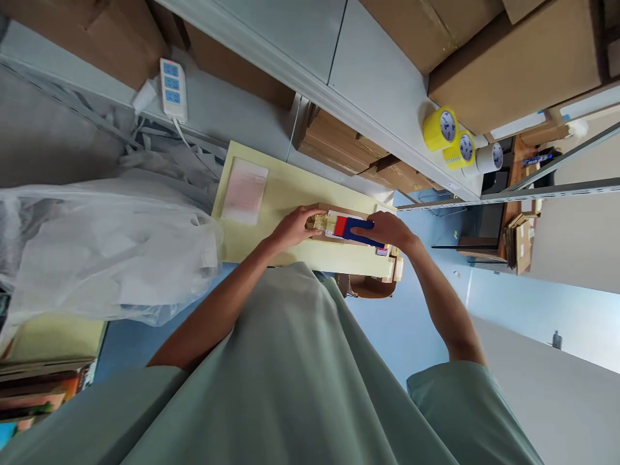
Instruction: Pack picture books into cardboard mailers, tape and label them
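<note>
Above the pale yellow table lies a long item (361, 231) with a blue body, a red band and a clear yellowish end; its exact kind is hard to make out. My left hand (293, 229) curls its thumb and fingers around the clear end. At the other end my right hand (386, 229) grips the blue part, thumb stretched along it. Brown cardboard (314, 208) shows under and behind the item, between both hands. Left of them, a white sheet with faint reddish print (245, 190) rests flat on the table (285, 187).
A grey shelf (310, 77) runs above the table's far side, holding cartons (518, 71) and yellow tape rolls (440, 128). A power strip (173, 90) sits at upper left. Clear plastic wrapping (116, 252) bulges beside the table's left end. An open carton (371, 286) stands below the near right edge.
</note>
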`<act>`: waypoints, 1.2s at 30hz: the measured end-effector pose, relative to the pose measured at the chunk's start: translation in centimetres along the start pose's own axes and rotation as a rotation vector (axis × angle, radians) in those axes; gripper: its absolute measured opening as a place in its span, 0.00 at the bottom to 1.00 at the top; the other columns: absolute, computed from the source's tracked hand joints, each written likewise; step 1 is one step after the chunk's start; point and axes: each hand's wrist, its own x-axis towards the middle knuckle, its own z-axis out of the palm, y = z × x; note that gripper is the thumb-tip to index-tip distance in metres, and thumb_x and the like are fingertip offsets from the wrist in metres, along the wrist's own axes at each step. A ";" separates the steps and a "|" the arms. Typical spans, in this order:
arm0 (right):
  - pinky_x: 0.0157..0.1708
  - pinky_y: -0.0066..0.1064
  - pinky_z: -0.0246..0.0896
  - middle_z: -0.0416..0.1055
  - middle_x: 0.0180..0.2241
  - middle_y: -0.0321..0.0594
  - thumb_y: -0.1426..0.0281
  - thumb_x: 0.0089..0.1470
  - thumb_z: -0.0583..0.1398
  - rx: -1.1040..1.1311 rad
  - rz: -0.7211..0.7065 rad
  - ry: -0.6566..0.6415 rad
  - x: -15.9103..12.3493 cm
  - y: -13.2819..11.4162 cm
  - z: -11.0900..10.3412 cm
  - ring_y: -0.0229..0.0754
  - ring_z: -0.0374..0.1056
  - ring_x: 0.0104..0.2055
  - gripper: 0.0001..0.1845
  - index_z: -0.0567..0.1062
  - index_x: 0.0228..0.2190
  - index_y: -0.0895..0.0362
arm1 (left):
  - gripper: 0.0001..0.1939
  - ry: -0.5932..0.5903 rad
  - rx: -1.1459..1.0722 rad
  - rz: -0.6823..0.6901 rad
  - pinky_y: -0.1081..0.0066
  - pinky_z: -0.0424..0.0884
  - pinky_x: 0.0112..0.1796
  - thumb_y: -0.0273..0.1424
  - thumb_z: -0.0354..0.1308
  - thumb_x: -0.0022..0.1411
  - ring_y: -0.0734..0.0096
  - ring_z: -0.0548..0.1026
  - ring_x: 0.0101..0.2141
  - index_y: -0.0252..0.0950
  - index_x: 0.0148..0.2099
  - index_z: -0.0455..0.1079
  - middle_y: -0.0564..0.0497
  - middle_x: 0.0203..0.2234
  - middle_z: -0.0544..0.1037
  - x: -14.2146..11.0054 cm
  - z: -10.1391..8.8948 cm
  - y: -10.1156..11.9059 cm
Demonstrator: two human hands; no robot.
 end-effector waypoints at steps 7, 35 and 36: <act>0.51 0.38 0.72 0.85 0.53 0.55 0.37 0.71 0.58 0.069 -0.078 0.006 3.1 1.8 2.6 0.58 0.82 0.55 0.37 0.85 0.52 0.57 | 0.34 0.030 0.031 -0.061 0.63 0.79 0.50 0.29 0.75 0.62 0.63 0.80 0.40 0.47 0.69 0.80 0.49 0.46 0.78 -0.8 -0.3 0.9; 0.57 0.42 0.73 0.83 0.55 0.64 0.44 0.75 0.57 0.254 -0.381 0.082 4.3 5.2 10.0 0.63 0.79 0.60 0.34 0.83 0.57 0.60 | 0.26 0.742 0.231 -0.529 0.65 0.79 0.44 0.57 0.67 0.69 0.61 0.83 0.40 0.39 0.45 0.88 0.46 0.41 0.87 -3.1 10.1 4.1; 0.57 0.42 0.73 0.83 0.55 0.64 0.44 0.75 0.57 0.250 -0.386 0.078 4.4 5.2 10.1 0.64 0.79 0.60 0.34 0.83 0.56 0.60 | 0.26 0.714 0.246 -0.534 0.65 0.79 0.44 0.58 0.66 0.70 0.60 0.83 0.40 0.40 0.45 0.88 0.46 0.40 0.87 -3.2 10.0 4.0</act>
